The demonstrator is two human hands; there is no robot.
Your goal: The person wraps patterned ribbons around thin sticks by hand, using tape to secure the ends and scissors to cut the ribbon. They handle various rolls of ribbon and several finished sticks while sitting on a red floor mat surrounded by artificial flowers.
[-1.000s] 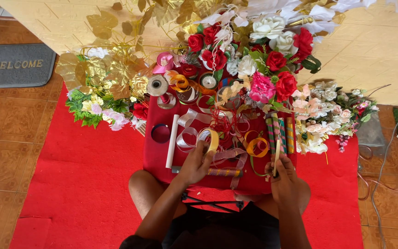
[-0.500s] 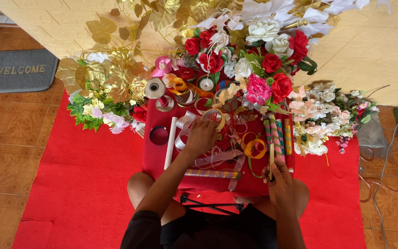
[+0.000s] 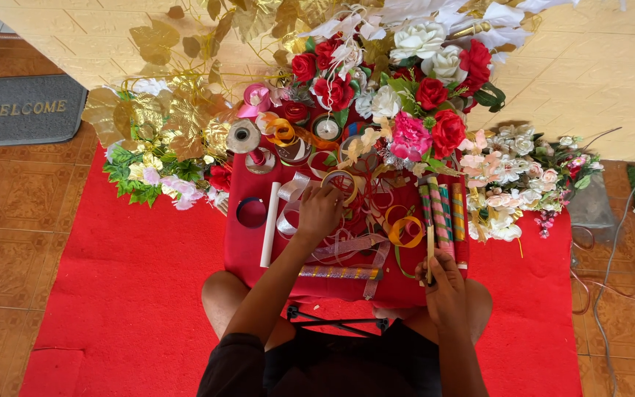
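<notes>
Head view, looking down: a seated person leans over a low red table [image 3: 242, 250] at the centre of the frame. The left hand [image 3: 320, 211] is curled around a loop of ribbon [image 3: 341, 181] amid a tangle of loose ribbons just above centre, and the right hand [image 3: 444, 283] is closed on a thin stick [image 3: 429, 246] beside a row of patterned wrapped rolls [image 3: 444, 213]. No finished piece shows; ribbon spools [image 3: 243, 137] and artificial flowers [image 3: 413, 81] lie unassembled across the upper frame, so the work looks early. The fingertips are hidden among the ribbons, and the lap below is cut off.
</notes>
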